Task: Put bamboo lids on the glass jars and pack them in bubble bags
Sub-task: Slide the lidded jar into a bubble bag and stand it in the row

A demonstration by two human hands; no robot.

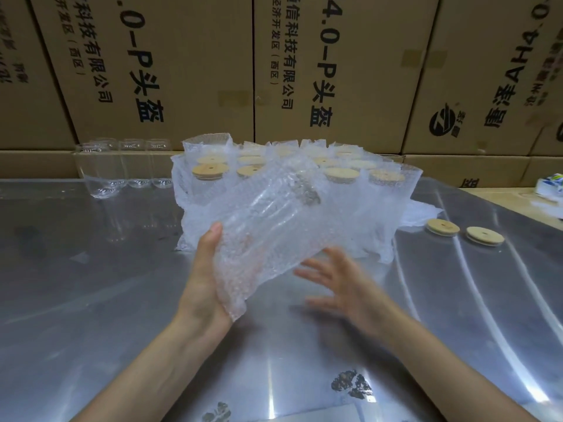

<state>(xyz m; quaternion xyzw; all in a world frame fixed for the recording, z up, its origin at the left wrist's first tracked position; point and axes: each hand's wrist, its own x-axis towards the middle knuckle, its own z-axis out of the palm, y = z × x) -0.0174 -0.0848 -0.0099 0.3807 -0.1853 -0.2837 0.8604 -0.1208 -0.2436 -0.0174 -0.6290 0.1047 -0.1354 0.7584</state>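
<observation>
Glass jar in its bubble bag (262, 220), held above the steel table (91, 300) and tilted, mouth end pointing away toward the cluster of packed jars (304, 178). That cluster serves as landmark: a dozen or so jars there stand upright in bubble bags, bamboo lids showing at the tops, so most of the batch appears done. Left of the cluster, a few bare glass jars (122, 166) wait with no lids and no bags. Right of the cluster, two loose bamboo lids (463, 229) lie flat on the table, well apart from the bare jars. Work remaining, by this view: lidding and bagging those few jars and adding the held one to the cluster. The left hand (207, 275) grips the bag's near end, thumb up along its side. The right hand (341, 284) is spread wide and blurred, just beside and below the bag, holding nothing.
</observation>
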